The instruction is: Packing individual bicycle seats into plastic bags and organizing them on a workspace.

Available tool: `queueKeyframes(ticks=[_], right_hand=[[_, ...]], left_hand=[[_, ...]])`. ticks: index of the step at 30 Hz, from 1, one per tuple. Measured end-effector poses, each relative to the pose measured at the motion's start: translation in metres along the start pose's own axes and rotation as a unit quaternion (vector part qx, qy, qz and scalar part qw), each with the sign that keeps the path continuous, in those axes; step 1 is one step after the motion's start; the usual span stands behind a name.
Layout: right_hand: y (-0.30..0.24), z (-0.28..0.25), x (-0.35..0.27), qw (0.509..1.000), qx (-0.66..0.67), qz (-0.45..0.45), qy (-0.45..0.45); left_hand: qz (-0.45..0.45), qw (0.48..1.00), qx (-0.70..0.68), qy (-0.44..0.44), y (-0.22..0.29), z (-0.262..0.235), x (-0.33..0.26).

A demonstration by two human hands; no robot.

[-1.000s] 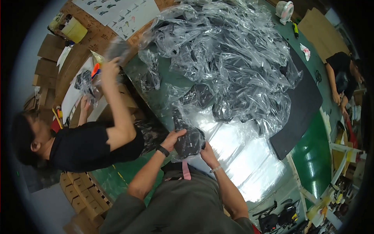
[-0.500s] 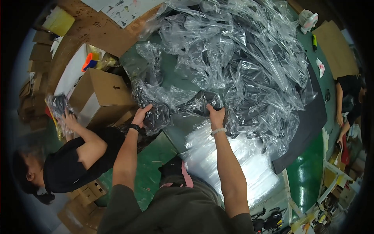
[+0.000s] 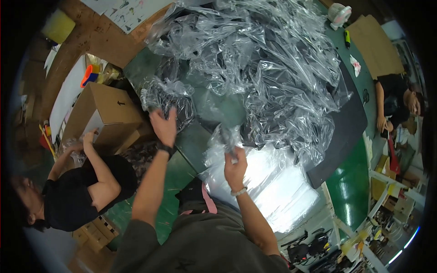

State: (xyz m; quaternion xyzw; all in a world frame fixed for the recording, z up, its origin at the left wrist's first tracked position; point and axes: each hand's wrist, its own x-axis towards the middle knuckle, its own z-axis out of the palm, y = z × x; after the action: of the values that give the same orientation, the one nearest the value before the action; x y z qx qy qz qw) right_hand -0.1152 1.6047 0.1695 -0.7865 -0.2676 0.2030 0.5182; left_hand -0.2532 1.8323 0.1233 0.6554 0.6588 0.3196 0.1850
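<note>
The left hand [image 3: 164,122], thumb and fingers apart, is at a bagged dark piece [image 3: 184,111] near the left edge of the tabletop [image 3: 192,144] (whether they touch, I cannot tell). The right hand [image 3: 235,157] pinches a clear plastic bag [image 3: 231,135] by the shiny plastic sheets [image 3: 284,193].

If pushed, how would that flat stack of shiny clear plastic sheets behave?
The stack of shiny clear plastic sheets is probably floppy, given its thin, rumpled left edge; its smooth, glossy surface suggests layers might slide.
</note>
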Motion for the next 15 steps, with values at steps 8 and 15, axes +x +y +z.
queueKeyframes(ticks=[8, 15], right_hand=[[0.025, -0.033, -0.074, 0.942, -0.062, -0.203, -0.260], [0.083, -0.092, 0.096, 0.977, -0.108, 0.128, 0.135]], left_hand=[[-0.544, 0.434, -0.582, -0.422, 0.000, -0.013, -0.141], [-0.482, 0.604, -0.440, -0.457, 0.006, -0.042, -0.162]])
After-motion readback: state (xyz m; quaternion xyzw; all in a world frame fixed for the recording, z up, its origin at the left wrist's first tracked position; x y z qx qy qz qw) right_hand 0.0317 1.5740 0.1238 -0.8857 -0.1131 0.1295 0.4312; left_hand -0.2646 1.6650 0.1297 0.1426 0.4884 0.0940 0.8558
